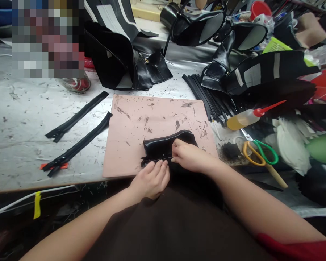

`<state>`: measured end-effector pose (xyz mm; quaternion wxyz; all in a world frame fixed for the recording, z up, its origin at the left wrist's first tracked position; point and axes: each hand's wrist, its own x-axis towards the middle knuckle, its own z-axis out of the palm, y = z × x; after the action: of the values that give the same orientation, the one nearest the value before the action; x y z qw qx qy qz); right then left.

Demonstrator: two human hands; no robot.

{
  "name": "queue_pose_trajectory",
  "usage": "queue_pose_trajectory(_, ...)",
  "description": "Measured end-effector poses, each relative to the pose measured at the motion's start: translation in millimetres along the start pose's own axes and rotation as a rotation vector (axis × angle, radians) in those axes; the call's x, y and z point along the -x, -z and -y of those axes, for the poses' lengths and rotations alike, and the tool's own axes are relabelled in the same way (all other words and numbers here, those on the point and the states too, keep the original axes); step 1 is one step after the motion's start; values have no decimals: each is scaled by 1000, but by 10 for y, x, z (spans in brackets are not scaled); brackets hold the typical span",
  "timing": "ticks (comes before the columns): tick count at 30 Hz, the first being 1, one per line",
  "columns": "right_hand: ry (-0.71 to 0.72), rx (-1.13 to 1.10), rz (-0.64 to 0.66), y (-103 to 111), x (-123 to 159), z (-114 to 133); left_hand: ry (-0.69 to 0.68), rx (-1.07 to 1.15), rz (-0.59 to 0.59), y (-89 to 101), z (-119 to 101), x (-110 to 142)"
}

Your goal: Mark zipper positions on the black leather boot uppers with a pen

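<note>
A small glossy black leather piece [165, 143] with a zipper along its near edge lies on the pink work mat [141, 123] at the table's front edge. My left hand [151, 179] rests on the piece's near left edge, fingers together and pressing down on the zipper. My right hand [191, 156] pinches the same edge just to the right, fingertips curled onto the leather. Both hands touch the piece; its near part is hidden under them.
Two loose black zippers [76, 136] lie left of the mat. A glue bottle with a red nozzle [247, 117], scissors with green and yellow handles [258, 152] and a bundle of black strips [206, 94] sit to the right. Black bag parts [130, 61] crowd the back.
</note>
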<state>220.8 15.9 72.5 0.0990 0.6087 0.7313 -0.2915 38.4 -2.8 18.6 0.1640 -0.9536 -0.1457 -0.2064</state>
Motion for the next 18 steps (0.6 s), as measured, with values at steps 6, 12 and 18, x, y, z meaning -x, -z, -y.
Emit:
queue_pose_trajectory(6,-4,148,-6,-1,-14,92,19,24,98,34,-27,-31)
queue_pose_trajectory(12,-5,89,1,103,74,50,53,-55,121,31,-91,-80)
queue_pose_trajectory(18,-65,-18,38,192,303,-228,67,-85,116,56,-97,-111)
